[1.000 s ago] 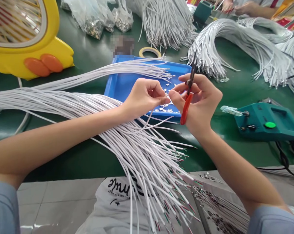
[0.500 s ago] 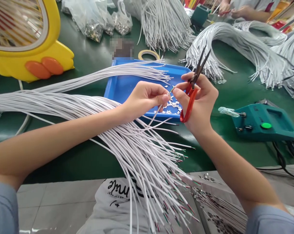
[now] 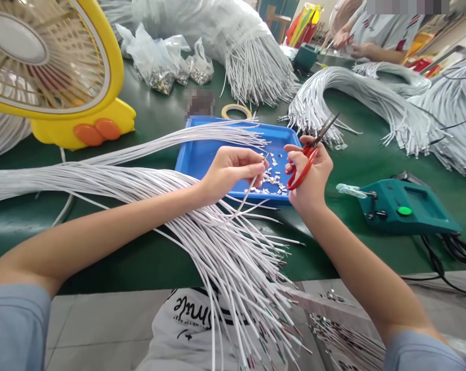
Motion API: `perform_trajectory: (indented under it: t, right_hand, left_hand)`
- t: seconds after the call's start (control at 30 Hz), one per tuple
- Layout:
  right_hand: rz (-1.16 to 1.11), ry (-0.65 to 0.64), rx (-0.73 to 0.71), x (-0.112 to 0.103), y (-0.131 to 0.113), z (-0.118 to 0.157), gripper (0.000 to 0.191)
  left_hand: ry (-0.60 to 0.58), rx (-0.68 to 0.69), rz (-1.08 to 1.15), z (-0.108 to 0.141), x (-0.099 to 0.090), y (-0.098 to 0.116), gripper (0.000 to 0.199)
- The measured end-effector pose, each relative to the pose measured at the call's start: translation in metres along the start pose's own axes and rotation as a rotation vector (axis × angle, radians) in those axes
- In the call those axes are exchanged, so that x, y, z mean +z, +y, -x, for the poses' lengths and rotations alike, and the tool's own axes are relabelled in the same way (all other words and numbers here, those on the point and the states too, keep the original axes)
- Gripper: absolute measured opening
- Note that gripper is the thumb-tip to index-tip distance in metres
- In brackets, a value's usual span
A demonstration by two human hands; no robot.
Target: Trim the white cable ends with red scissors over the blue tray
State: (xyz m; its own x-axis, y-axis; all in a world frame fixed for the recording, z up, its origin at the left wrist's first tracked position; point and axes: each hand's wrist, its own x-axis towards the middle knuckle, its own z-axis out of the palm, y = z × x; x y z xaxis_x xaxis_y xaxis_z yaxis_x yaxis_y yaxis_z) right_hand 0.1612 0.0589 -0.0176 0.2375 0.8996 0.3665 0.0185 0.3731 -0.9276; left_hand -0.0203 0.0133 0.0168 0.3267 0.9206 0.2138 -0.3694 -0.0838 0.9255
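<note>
My left hand [image 3: 238, 169] pinches the end of one white cable [image 3: 247, 191], whose thin coloured wires poke out beyond the fingertips. In my right hand [image 3: 312, 172] is a pair of red-handled scissors [image 3: 303, 172], dark blades pointing up and away to the right. A gap separates the right fingers from the cable end. Below both hands lies a blue tray [image 3: 186, 149] with small white scraps [image 3: 270, 179] in it. A thick bundle of white cables [image 3: 202, 221] runs under my left forearm, its ends fanned out over the table edge. A second bundle [image 3: 171, 135] rests across the tray.
A yellow fan [image 3: 115, 67] stands at the left. Behind the tray are a tape roll [image 3: 236, 112] and bags of small parts [image 3: 161, 77]. A teal device [image 3: 411, 206] with cords sits right. More cable bundles [image 3: 364, 85] lie behind; a person [image 3: 383, 36] works at the back.
My right hand has drawn back from the cable end, and the scissors have tilted further right. My left hand keeps its pinch. The whole view has shifted, showing more of the background.
</note>
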Motion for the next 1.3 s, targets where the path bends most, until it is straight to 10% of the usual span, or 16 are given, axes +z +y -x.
perform_trajectory:
  t: [0.33,0.57,0.87,1.03,1.13,1.3]
  right_hand:
    - [-0.008,0.036,0.046,0.01,-0.029,0.016,0.027]
    - [-0.015,0.009,-0.057,0.007,-0.029,0.019,0.024]
    - [-0.021,0.015,-0.059,0.009,-0.03,0.019,0.024]
    - [-0.037,0.063,-0.04,0.01,-0.036,0.016,0.025]
    - [-0.057,0.064,-0.054,0.008,-0.037,0.014,0.025]
    - [-0.071,0.061,-0.06,0.005,-0.033,0.012,0.026]
  left_hand:
    - [-0.377,-0.008,0.084,0.047,0.048,0.057,0.009]
    - [-0.726,0.347,-0.221,0.065,0.054,0.045,0.014]
    - [-0.75,0.467,-0.54,0.07,0.06,0.023,0.024]
    - [-0.732,0.491,-1.096,0.025,0.027,0.032,0.034]
    - [-0.415,0.21,-1.736,-0.009,-0.019,0.043,0.031]
    - [-0.104,-0.099,-2.051,-0.031,-0.086,0.049,0.021]
